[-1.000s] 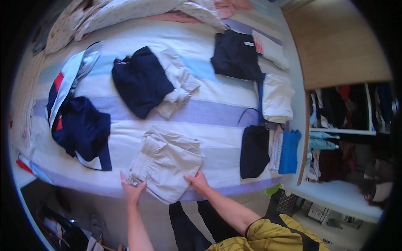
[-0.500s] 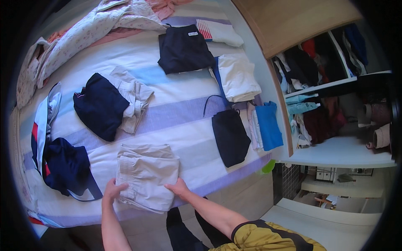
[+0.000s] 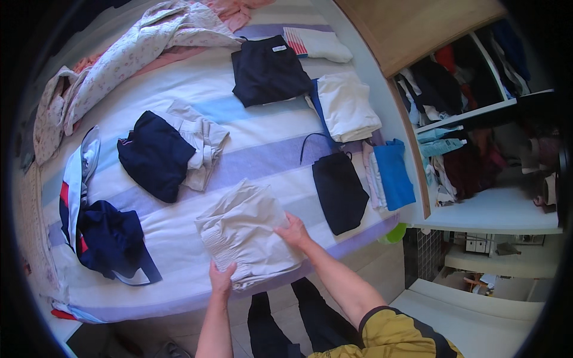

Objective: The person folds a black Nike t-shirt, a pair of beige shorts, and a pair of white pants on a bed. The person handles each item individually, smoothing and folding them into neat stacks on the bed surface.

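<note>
Folded light-grey shorts [image 3: 248, 232] with a gathered elastic waistband lie at the bed's near edge, turned at a slant. My left hand [image 3: 222, 277] grips the waistband's near corner, thumb on top and fingers hidden beneath. On the opposite side my right hand [image 3: 293, 232] holds the edge of the shorts, its thumb over the cloth. Farther left, a black folded garment [image 3: 156, 156] partly covers other pale-grey shorts [image 3: 206, 143]. A small black folded garment [image 3: 339, 194] with a loose cord lies to the right of my hands.
Navy clothing with white and red parts [image 3: 110, 235] lies crumpled at left. Along the right side rest black folded clothing [image 3: 268, 71], a white folded stack [image 3: 346, 110] and a blue folded cloth [image 3: 394, 173]. An open wardrobe [image 3: 477, 224] stands beside the bed; a floral quilt [image 3: 143, 59] is bunched far left.
Both hands have shifted to the right with the grey shorts, which are now turned at a slant. The other clothes keep their places on the bed; the whole view has moved slightly.
</note>
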{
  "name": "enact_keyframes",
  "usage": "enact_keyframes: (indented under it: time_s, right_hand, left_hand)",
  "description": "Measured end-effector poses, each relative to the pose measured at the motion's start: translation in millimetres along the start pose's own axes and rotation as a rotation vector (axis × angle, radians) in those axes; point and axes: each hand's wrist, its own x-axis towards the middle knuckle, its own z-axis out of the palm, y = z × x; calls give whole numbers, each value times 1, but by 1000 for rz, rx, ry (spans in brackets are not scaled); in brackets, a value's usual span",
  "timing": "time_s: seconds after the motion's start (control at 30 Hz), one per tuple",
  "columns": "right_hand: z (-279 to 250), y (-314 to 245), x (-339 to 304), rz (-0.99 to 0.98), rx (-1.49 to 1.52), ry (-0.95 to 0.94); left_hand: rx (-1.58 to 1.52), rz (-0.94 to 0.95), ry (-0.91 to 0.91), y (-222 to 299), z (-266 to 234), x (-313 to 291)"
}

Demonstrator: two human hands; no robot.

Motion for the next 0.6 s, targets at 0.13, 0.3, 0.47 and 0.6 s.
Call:
enact_keyframes:
  time_s: [0.13, 0.3, 0.47, 0.6]
  right_hand:
    - [-17, 23, 22, 67, -167, -12]
    - [-6, 29, 13, 123, -183, 117]
    - [-5, 55, -18, 54, -56, 214]
    - [-27, 81, -43, 153, -62, 209]
  left_hand:
    - [153, 24, 57, -14, 24, 8]
    - [281, 26, 82, -6, 27, 10]
    - [249, 41, 86, -21, 14, 16]
    - [303, 10, 117, -18, 15, 14]
